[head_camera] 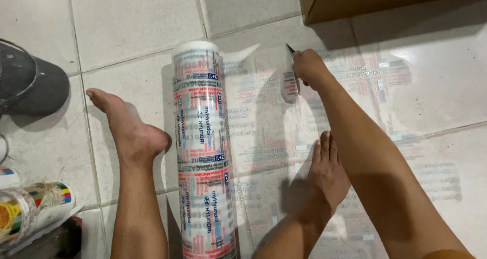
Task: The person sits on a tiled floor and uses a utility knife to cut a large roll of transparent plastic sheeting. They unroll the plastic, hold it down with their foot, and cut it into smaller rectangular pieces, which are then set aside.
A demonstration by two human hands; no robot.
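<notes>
Film (264, 137) flat under left fingers (324, 147); right hand (307, 66) grips blade (290, 49).

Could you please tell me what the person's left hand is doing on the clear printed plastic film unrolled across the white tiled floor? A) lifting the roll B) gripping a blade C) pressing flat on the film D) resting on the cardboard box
C: the left hand lies palm-down, fingers flat, on the clear printed plastic film, while the right hand holds a small blade.

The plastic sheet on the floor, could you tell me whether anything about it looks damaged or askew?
Nothing looks torn. The clear printed sheet lies flat beside its roll, pressed down by the left hand; only its far edge lifts and curls where the right hand holds a blade.
</notes>
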